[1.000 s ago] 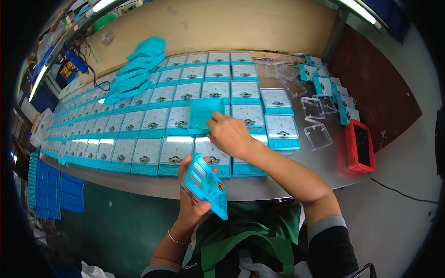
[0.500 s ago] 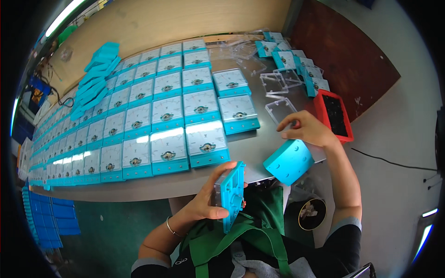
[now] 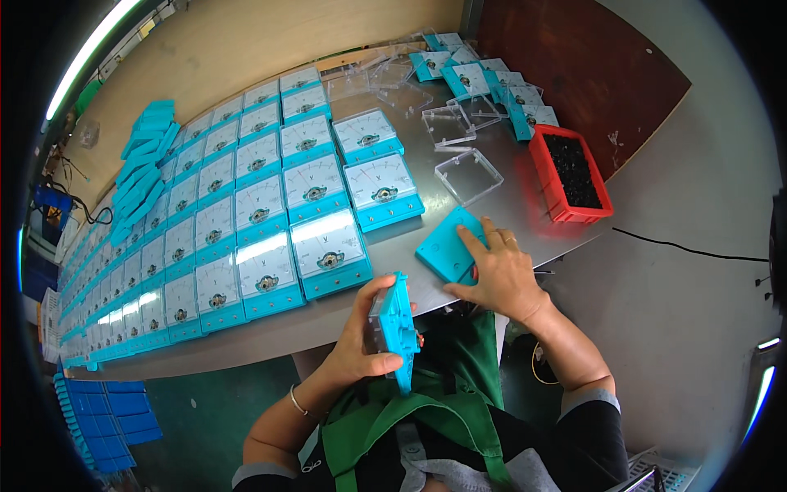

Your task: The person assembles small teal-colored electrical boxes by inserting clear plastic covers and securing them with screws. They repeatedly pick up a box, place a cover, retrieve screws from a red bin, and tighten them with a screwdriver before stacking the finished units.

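Observation:
My left hand (image 3: 361, 340) grips a turquoise panel meter (image 3: 392, 326) on edge, close to my chest and just in front of the metal table (image 3: 500, 197). My right hand (image 3: 498, 275) lies flat on a turquoise meter back plate (image 3: 447, 246) lying face down near the table's front edge, fingers spread over it. Long rows of finished turquoise meters with white dials (image 3: 316, 184) cover the table to the left of both hands.
A red tray of small black parts (image 3: 570, 176) sits at the table's right end. Clear plastic covers (image 3: 467, 174) lie loose beside it, with more turquoise meters (image 3: 484, 78) behind. Stacked turquoise back plates (image 3: 143, 172) stand far left. Blue crates (image 3: 98, 418) sit on the floor.
My right hand carried the turquoise back plate from the rows to the right, then set it flat on the table near the edge. My view swung right; the left hand kept its meter.

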`<state>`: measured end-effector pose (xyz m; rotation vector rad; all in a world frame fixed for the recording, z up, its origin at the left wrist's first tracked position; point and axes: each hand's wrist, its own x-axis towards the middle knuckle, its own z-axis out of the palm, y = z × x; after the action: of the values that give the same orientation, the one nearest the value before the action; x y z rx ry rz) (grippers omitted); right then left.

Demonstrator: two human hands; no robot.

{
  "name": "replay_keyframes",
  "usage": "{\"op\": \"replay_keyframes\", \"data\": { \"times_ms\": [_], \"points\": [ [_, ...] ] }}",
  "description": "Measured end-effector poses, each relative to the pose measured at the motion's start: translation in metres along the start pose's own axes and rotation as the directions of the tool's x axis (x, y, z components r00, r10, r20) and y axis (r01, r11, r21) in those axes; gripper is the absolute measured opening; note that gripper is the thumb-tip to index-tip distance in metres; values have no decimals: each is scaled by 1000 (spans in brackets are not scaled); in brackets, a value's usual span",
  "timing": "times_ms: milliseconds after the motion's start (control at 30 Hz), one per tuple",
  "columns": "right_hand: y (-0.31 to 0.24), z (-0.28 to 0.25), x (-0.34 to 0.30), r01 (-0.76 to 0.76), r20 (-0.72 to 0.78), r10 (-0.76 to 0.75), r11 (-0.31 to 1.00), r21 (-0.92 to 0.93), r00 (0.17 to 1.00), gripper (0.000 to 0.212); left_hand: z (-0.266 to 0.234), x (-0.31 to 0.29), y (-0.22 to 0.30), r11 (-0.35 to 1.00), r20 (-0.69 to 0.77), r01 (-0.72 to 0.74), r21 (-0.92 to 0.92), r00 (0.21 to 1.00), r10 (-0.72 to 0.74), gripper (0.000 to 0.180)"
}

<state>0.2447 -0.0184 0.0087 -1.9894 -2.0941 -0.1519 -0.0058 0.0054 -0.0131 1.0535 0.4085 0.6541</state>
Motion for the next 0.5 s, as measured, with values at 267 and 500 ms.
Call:
{"op": "replay_keyframes", "data": {
  "times_ms": [267,500],
  "points": [
    [-28,-4,-16,-321,319,-158,13,947,934,90,12,7,7,985,-178,-94,-144,982,67,103],
    [-55,0,-14,-270,266,-171,3,963,949,90,-1,0,5,965,-208,-209,-159,962,174,99]
  ]
}}
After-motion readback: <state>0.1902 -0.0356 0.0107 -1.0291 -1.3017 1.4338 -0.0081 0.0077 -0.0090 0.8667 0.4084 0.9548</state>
